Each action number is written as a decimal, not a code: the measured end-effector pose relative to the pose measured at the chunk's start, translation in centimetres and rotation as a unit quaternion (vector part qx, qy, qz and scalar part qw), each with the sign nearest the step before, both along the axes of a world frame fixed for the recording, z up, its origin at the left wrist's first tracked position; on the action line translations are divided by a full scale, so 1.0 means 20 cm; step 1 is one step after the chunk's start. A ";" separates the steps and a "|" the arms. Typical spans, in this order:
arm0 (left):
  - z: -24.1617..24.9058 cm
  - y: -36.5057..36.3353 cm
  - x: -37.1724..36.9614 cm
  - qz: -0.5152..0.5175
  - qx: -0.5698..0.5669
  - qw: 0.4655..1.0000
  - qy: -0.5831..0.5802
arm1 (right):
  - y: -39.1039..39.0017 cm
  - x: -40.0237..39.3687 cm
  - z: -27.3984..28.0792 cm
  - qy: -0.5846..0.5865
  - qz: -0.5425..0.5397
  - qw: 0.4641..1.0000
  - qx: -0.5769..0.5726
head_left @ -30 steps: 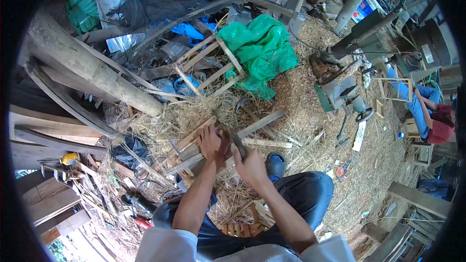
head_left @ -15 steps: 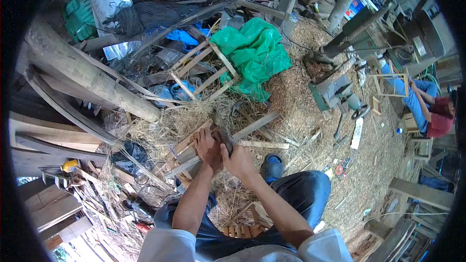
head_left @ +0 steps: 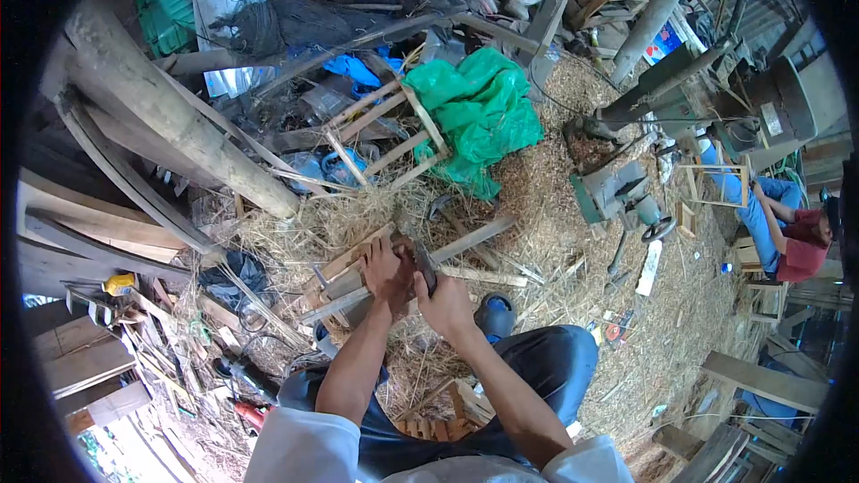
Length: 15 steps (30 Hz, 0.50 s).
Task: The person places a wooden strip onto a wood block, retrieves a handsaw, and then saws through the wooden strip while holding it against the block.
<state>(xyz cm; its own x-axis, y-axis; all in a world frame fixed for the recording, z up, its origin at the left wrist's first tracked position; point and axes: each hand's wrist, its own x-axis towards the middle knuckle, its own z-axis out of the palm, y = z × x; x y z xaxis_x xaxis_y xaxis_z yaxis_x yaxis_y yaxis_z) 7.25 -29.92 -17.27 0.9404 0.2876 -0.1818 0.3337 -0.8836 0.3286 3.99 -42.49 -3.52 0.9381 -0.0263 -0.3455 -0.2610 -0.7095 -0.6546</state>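
My right hand [head_left: 446,304] is closed round the handle of a dark, flat-bladed tool [head_left: 419,261] that looks like a handsaw; its teeth cannot be made out. Close beside it, my left hand [head_left: 386,273] presses down and grips a piece of wood [head_left: 353,261], fingers bent over its top. A long pale wooden bar [head_left: 474,240] runs crosswise under and beside the hands. The exact contact between blade and wood is hidden by my hands.
A green plastic sheet [head_left: 479,116] lies beside a small wooden frame [head_left: 380,130]. A green machine with a handwheel [head_left: 658,230] stands right. A seated person [head_left: 792,233] holds a wooden frame [head_left: 716,183]. Thick poles [head_left: 179,107] lean left; straw and shavings cover the floor.
The dark tool has drawn back towards my body, with its far tip nearer my left hand. My right hand moved slightly. The whole view has shifted a little.
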 end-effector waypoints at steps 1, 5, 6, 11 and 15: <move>-0.01 -0.01 0.02 -0.001 -0.004 1.000 -0.001 | 0.00 -0.03 0.08 -0.033 -0.023 0.999 0.018; -0.06 0.00 -0.01 0.015 0.017 1.000 0.001 | -0.19 -0.31 0.47 0.017 -0.006 0.998 0.052; -0.04 -0.02 -0.01 0.009 0.039 0.999 -0.019 | -0.20 -0.32 0.50 0.025 -0.011 0.999 0.046; -0.11 0.04 0.06 -0.010 0.032 0.999 0.040 | -0.01 -0.22 -0.07 -0.106 -0.019 0.994 0.006; -0.04 -0.01 -0.04 0.002 0.063 0.998 -0.020 | -0.19 -0.20 0.10 0.006 -0.022 0.994 0.109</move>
